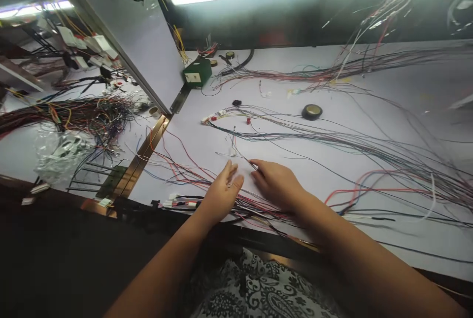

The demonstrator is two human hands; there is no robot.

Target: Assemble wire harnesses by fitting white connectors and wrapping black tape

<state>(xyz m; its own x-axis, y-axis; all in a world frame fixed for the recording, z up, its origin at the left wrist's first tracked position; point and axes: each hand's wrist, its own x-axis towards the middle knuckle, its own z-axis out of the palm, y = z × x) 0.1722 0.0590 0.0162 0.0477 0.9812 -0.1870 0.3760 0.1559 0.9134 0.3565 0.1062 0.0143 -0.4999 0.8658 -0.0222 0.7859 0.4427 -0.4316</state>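
My right hand (278, 181) pinches a thin dark wire (244, 156) between thumb and forefinger, just above the white bench. Close to its left, my left hand (223, 191) has its thumb and fingers apart, and I see nothing between them. A small white connector (232, 152) lies just beyond the fingertips. Beneath both hands runs a bundle of red, black and blue wires (264, 204), partly hidden by them. White connectors (170, 203) sit at that bundle's left end. Farther back, a long dark and green harness (295, 135) ends in a white connector (204, 121).
A roll of black tape (312, 111) lies behind the harness. A green box (197, 72) stands by the upright panel (136, 37). More wires (281, 75) stretch along the back. At left are a tangled wire pile (81, 116) and a clear plastic bag (61, 153).
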